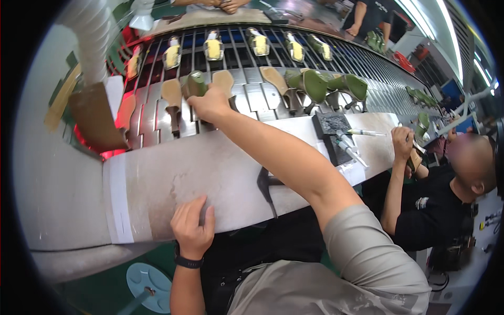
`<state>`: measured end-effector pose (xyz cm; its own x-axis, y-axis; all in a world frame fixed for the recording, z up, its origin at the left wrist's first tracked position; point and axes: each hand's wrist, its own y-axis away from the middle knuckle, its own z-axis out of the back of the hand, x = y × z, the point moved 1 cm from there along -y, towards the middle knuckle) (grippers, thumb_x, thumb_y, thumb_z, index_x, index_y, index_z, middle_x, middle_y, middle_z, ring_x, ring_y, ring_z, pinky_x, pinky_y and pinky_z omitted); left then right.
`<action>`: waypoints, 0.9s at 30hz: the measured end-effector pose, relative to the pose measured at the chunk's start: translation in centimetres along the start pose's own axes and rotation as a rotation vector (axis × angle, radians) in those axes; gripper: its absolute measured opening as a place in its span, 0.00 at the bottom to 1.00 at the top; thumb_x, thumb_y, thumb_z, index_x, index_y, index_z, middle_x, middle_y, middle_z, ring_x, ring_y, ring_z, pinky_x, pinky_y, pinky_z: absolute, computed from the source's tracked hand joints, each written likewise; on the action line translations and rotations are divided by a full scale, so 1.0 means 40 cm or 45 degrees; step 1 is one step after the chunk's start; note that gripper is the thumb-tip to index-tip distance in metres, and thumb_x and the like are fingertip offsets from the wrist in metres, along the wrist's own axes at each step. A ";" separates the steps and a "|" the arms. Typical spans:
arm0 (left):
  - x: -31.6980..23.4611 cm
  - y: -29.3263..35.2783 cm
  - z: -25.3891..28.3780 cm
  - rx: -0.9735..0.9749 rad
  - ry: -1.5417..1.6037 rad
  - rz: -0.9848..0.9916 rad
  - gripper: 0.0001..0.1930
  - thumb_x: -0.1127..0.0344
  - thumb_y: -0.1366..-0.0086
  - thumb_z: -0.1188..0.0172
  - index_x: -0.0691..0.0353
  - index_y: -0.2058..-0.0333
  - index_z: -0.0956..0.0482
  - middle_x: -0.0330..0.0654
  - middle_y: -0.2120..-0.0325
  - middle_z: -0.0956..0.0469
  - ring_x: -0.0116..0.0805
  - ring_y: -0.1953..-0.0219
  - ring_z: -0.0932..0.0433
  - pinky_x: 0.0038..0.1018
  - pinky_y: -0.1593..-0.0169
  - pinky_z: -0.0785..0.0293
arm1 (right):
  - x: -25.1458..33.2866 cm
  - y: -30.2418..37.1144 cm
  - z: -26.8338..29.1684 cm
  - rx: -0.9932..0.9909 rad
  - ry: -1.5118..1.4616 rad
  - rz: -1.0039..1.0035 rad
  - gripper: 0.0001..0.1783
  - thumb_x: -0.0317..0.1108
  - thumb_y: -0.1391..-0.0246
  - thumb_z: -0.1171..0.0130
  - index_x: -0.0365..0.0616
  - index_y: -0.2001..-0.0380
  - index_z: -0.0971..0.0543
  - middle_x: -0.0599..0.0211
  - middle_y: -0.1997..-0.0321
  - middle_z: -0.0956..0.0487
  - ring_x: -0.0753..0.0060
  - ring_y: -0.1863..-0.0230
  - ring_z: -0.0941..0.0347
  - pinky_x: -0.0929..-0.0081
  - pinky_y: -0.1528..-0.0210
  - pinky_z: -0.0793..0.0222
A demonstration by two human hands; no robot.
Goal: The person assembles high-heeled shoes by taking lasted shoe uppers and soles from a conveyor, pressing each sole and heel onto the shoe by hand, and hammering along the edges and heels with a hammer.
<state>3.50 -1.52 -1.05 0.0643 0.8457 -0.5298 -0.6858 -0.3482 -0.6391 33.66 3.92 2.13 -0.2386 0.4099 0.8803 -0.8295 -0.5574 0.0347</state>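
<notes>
My right arm stretches across the white padded bench to the metal slat conveyor. There my right hand [210,105] is closed on a green shoe [195,84] standing among tan heeled soles. One tan sole [171,92] stands left of it and another tan sole [223,81] just beyond my fingers. My left hand [192,226], with a dark band at its wrist, rests on the front edge of the bench [157,173]; its thumb is apart from the fingers and it holds nothing. A hammer [268,186] lies on the bench, partly under my right forearm.
Right of my forearm, a dark block-like holder [336,136] carries syringe-like tools [350,147]. Green heeled shoes [315,86] stand farther along the conveyor; yellow-lined shoe pieces [213,48] line the rack behind. A co-worker [436,199] sits close on the right. A blue stool [149,286] is at lower left.
</notes>
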 end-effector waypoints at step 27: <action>-0.045 -0.081 0.013 0.339 -0.196 0.109 0.07 0.73 0.34 0.32 0.70 0.59 0.16 0.53 0.71 0.19 0.54 0.73 0.21 0.42 0.68 0.24 | -0.429 -0.535 0.983 -0.514 1.141 -0.152 0.21 0.38 0.42 0.46 0.32 0.57 0.15 0.33 0.54 0.16 0.35 0.48 0.19 0.48 0.43 0.24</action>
<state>5.21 -1.70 2.27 -0.0988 0.8762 -0.4717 -0.8507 -0.3203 -0.4167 75.38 -19.58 4.89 -0.2983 0.9349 0.1922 -0.9430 -0.2576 -0.2105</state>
